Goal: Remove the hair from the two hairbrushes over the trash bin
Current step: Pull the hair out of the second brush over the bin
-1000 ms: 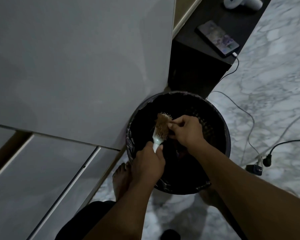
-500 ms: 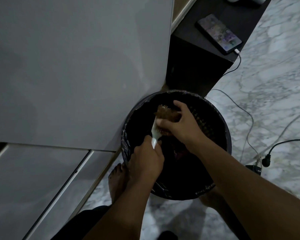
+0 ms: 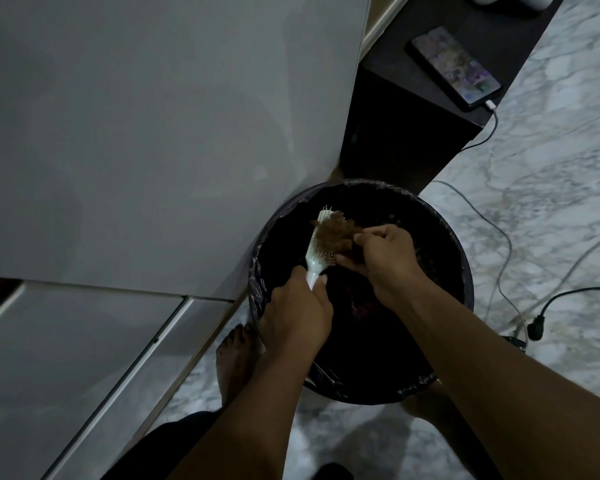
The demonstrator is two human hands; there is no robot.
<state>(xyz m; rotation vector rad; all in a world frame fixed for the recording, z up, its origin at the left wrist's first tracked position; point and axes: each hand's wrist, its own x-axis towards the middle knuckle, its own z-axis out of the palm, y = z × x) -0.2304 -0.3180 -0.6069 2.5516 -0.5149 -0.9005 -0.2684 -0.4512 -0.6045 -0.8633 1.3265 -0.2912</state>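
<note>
A white hairbrush [image 3: 318, 251] is held over the round black trash bin [image 3: 454, 244], which is lined with a dark bag. My left hand [image 3: 297, 315] grips the brush by its handle, head pointing away from me. A mat of brown hair [image 3: 335, 232] covers the upper bristles; the lower bristles show bare. My right hand [image 3: 383, 254] pinches the right edge of that hair mat, partly lifted off the bristles. Only one hairbrush is in view.
A white cabinet [image 3: 153, 133] stands left of the bin. A dark low stand [image 3: 406, 133] behind it carries a phone [image 3: 452, 67] on a charging cable. Cables and a black plug [image 3: 536, 329] lie on the marble floor at right. My bare foot [image 3: 236, 362] is beside the bin.
My right hand slid from across the brush head to its right side, peeling the hair mat off the lower bristles. The left hand kept its grip on the handle.
</note>
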